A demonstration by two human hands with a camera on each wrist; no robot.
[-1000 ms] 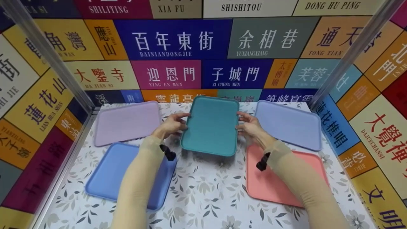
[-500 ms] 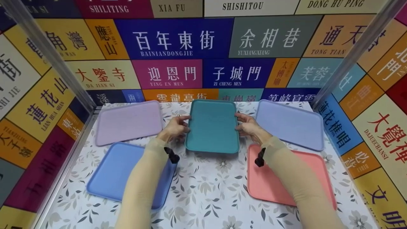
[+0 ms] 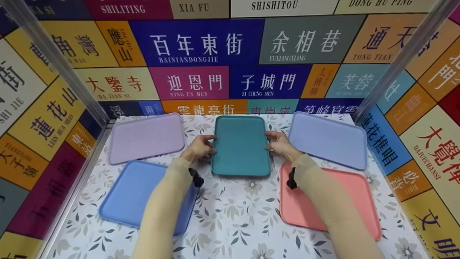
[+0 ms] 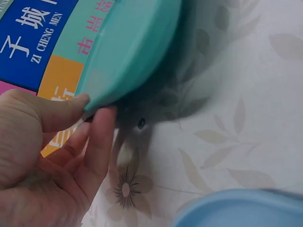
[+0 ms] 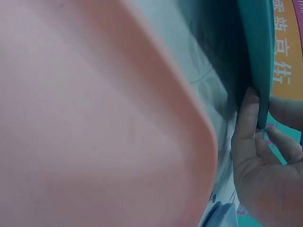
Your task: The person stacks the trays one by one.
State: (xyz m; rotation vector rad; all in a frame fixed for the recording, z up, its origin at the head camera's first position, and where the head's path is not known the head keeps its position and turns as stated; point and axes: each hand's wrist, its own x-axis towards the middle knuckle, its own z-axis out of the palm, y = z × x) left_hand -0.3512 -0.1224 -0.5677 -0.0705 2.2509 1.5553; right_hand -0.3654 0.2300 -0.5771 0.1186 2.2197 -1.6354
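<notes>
A teal rectangular tray (image 3: 241,145) lies at the back middle of the table, its long sides running front to back. My left hand (image 3: 198,146) pinches its left edge, and in the left wrist view the thumb (image 4: 66,111) presses on the rim with fingers underneath. On the opposite edge my right hand (image 3: 280,142) grips the tray the same way; the right wrist view shows one finger (image 5: 247,118) against the tray's underside. In that wrist view the tray's edge is raised over the cloth with a dark shadow beneath it.
Around the teal tray lie a pink-lilac tray (image 3: 147,138) back left, a blue tray (image 3: 133,194) front left, a periwinkle tray (image 3: 327,140) back right and a coral tray (image 3: 309,205) front right. My forearms pass over the front two. Sign-covered walls (image 3: 194,43) enclose the floral tablecloth (image 3: 230,223).
Both hands have brought the teal tray down and slightly toward me; its tilt has lessened and its outline is straighter. The other trays have stayed in place.
</notes>
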